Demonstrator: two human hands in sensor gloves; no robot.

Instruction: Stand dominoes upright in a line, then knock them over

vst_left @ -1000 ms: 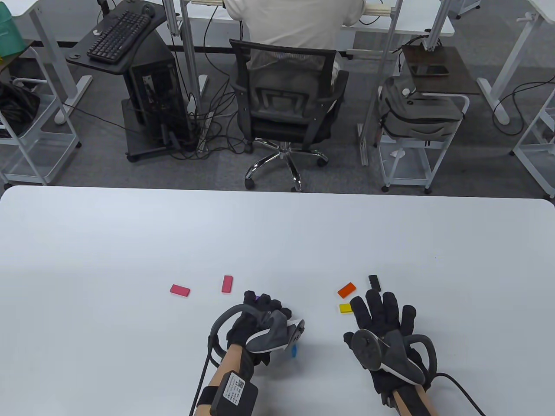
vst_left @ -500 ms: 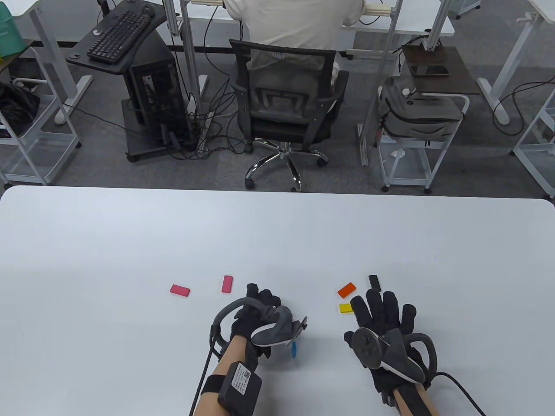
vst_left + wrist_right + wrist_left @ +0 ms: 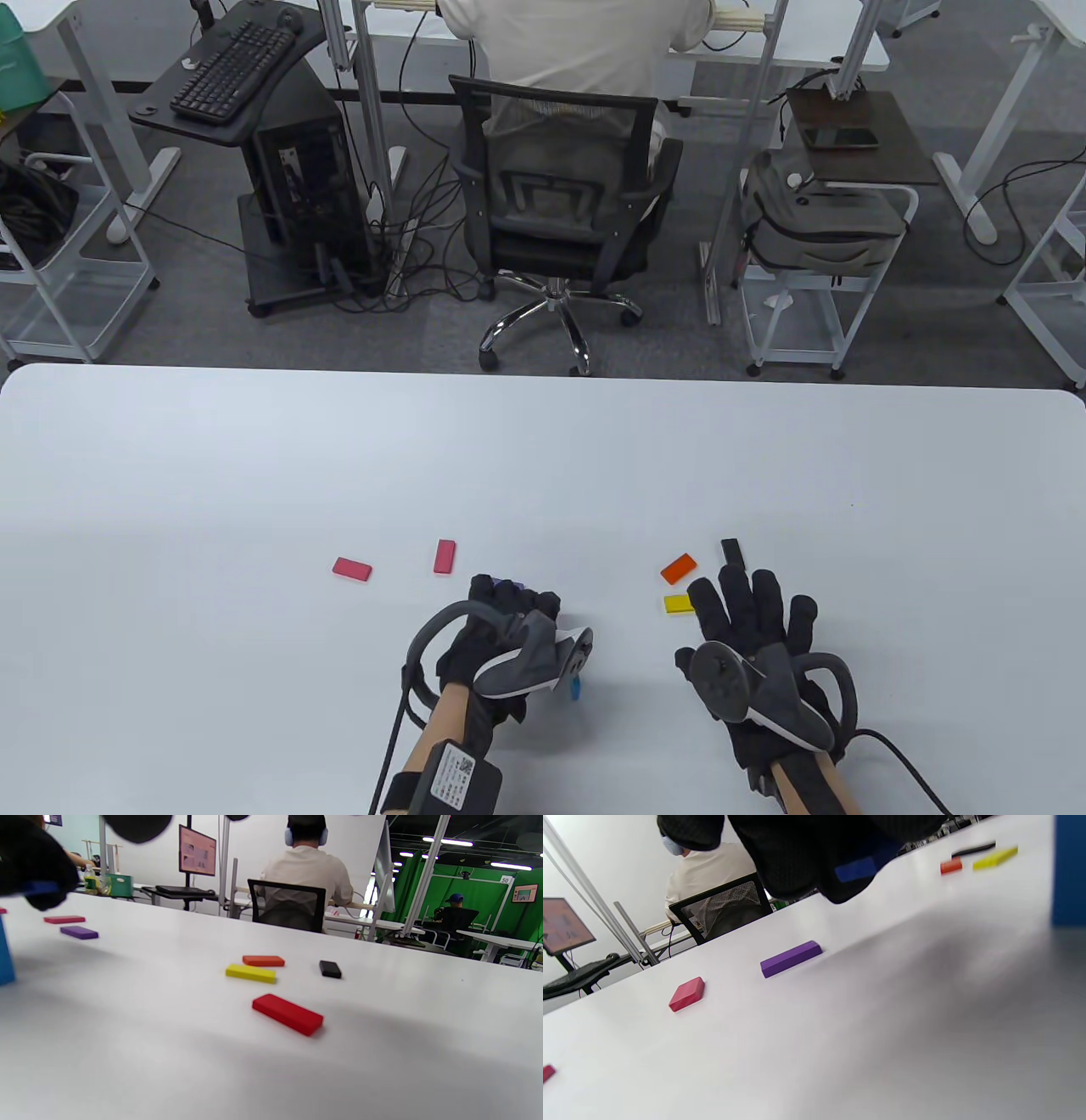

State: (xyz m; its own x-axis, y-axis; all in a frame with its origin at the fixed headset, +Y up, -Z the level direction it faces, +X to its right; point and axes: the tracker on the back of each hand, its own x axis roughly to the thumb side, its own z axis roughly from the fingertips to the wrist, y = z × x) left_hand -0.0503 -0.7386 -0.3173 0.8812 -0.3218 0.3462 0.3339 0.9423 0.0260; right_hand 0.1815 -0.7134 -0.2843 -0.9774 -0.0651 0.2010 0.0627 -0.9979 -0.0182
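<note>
Blue domino (image 3: 576, 686) upright on tabletop (image 3: 254, 475), mostly hidden under left hand (image 3: 501, 632); fingers curled, grip unclear. Right hand (image 3: 755, 637) flat, fingers spread, covering red domino (image 3: 287, 1014). Farther: purple (image 3: 790, 958), yellow (image 3: 676, 604), orange (image 3: 679, 568), black (image 3: 732, 553), two pink dominoes (image 3: 445, 556) lying flat.

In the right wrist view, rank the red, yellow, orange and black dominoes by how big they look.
1. red domino, nearest the camera, so likely inflated
2. yellow domino
3. orange domino, close to yellow
4. black domino, seen end-on
</note>
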